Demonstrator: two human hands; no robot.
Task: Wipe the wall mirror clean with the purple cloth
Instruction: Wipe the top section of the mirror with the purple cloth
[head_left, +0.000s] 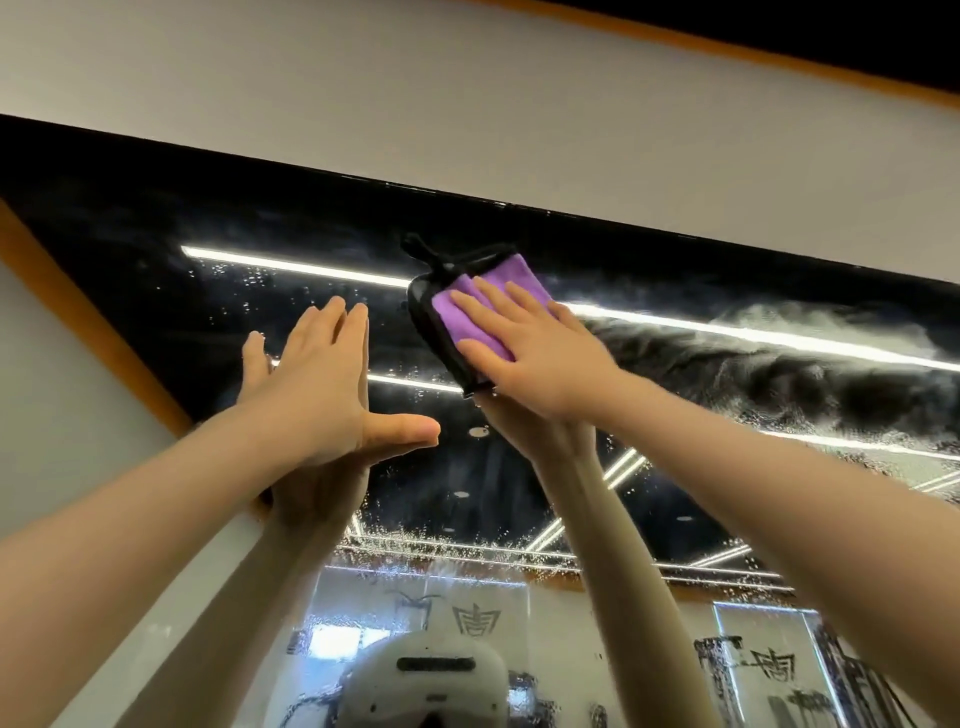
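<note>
The wall mirror (649, 457) fills the middle of the view, its top edge running under a white wall. The glass is wet with droplets and a foamy white smear on the right. My right hand (540, 353) presses the folded purple cloth (470, 317), which has a black edge and loop, flat against the glass near the mirror's top. Its fingers lie straight over the cloth. My left hand (317, 384) rests flat on the mirror to the left of the cloth, fingers straight, thumb spread out to the right. Both arms reach upward.
A white wall (467, 104) lies above the mirror, with an orange-brown trim strip (779, 62) and a dark ceiling above it. The mirror reflects ceiling light strips, both arms, a white head-worn device (423, 680) and wall lettering.
</note>
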